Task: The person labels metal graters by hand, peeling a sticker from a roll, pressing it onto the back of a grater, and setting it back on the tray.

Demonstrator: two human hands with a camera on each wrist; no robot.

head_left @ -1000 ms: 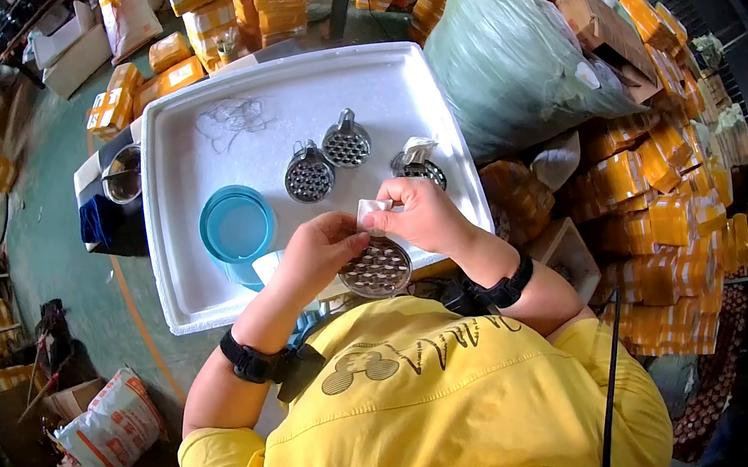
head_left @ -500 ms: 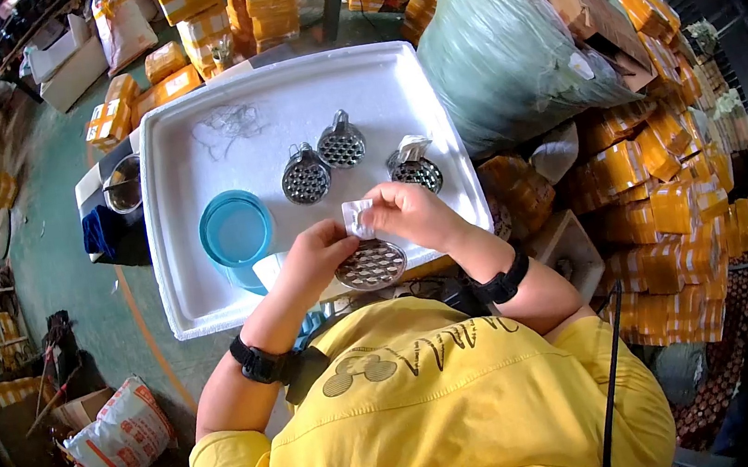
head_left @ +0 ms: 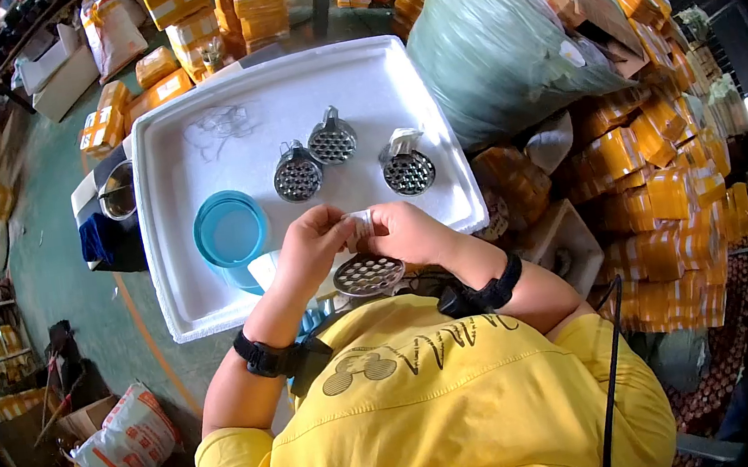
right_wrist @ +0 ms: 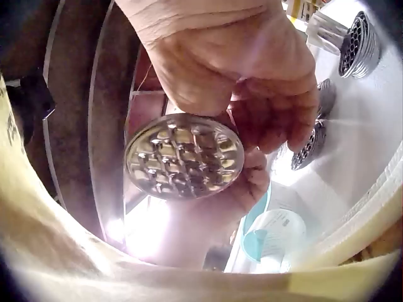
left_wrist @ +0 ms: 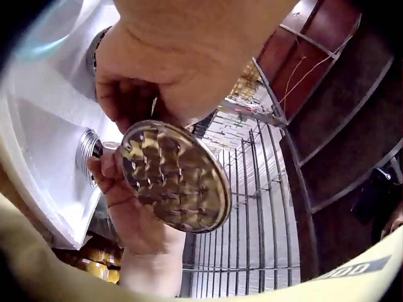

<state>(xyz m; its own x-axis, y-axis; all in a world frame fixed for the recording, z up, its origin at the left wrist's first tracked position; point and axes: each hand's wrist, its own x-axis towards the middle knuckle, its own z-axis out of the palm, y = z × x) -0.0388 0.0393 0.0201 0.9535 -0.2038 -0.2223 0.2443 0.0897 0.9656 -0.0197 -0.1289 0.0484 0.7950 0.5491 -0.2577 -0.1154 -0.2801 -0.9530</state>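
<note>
Both hands meet over the near edge of the white foam tray. My left hand and right hand pinch a small white wrapper from its two sides. Just below the fingers sits a round metal disc with a grid of diamond-shaped openings; its upper rim is right under the hands in both wrist views. Behind, in the tray, lie three similar perforated metal pieces: a left one, a middle one and a right one with white material at its top.
A blue round container stands in the tray's left part, and tangled thin strands lie at its back left. To the right rises a large pale green sack, with stacked orange-taped parcels beyond it.
The white wrapper stood up flat between the hands half a second ago; now the fingers cover more of it. My right hand has closed in toward the left.
</note>
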